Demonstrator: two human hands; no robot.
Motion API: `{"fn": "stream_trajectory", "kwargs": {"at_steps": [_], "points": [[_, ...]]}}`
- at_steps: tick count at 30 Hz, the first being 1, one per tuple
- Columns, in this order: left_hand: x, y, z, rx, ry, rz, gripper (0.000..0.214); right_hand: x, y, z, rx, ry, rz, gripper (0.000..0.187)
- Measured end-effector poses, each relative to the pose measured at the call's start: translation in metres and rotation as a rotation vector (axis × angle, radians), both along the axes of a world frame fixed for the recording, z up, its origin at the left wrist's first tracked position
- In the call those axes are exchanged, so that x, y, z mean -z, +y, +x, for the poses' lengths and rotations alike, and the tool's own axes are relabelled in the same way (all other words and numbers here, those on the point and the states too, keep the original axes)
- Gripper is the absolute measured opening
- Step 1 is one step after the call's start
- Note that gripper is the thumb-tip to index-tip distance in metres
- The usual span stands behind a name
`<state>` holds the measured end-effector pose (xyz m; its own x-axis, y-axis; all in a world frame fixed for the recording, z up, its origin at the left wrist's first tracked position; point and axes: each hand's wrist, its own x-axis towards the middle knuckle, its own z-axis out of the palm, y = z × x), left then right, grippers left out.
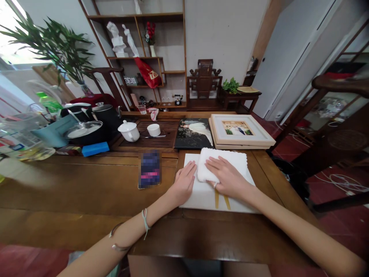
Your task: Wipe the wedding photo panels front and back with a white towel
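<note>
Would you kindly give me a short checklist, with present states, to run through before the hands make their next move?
1. Right hand on the white cloth: ok, fingers spread over its top.
2. Left hand at the white panel: ok, along its left side.
3. Phone off the panel: ok, lying apart to its left.
4. Gold strips fully visible: not ok, the right hand hides their far ends.
5. Cloth dry or damp: cannot tell.

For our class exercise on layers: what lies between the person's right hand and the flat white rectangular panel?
A folded white cloth lies there, under the right hand and on the panel, as the head view shows.
</note>
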<state>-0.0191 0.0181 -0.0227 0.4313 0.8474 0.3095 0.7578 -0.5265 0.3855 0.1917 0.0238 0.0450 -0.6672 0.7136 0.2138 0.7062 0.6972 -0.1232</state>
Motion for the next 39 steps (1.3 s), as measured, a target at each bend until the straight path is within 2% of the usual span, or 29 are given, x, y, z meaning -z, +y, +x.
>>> {"fn": "stream_trajectory", "kwargs": {"at_steps": [6,8,10,13,18,21,24,28,33,36,39], "points": [[-0.001,-0.001,-0.003,0.032,0.008,0.002,0.048,-0.002,-0.078,-0.006,-0.215,-0.083,-0.075,0.070],[-0.001,-0.001,-0.004,0.036,0.019,-0.012,0.050,-0.005,-0.093,-0.003,-0.257,-0.067,-0.114,0.072],[-0.001,0.000,-0.004,0.037,0.022,-0.015,0.050,-0.008,-0.093,0.001,-0.249,-0.031,-0.151,0.068],[-0.001,0.000,-0.003,0.036,0.009,0.007,0.047,-0.012,-0.069,0.007,-0.149,0.040,-0.171,0.055],[-0.003,-0.001,-0.001,0.014,0.027,-0.014,0.047,-0.011,-0.005,0.009,0.041,0.182,-0.144,0.041],[-0.004,-0.001,0.000,0.001,0.036,-0.040,0.048,-0.013,0.024,0.002,0.103,0.291,-0.234,0.031],[-0.005,-0.001,0.001,-0.009,0.025,-0.046,0.049,-0.018,0.044,-0.010,0.099,0.339,-0.327,0.026],[-0.008,-0.002,0.002,-0.002,0.003,-0.038,0.048,-0.021,0.059,-0.031,0.085,0.342,-0.391,0.031],[-0.011,-0.002,0.003,0.003,-0.014,-0.040,0.046,-0.024,0.064,-0.048,0.059,0.335,-0.437,0.038],[-0.009,-0.002,0.001,0.001,-0.018,-0.042,0.046,-0.022,0.064,-0.043,0.054,0.324,-0.430,0.036],[-0.006,-0.001,0.000,0.013,-0.018,-0.041,0.048,-0.019,0.064,-0.026,0.068,0.311,-0.401,0.033]]}}
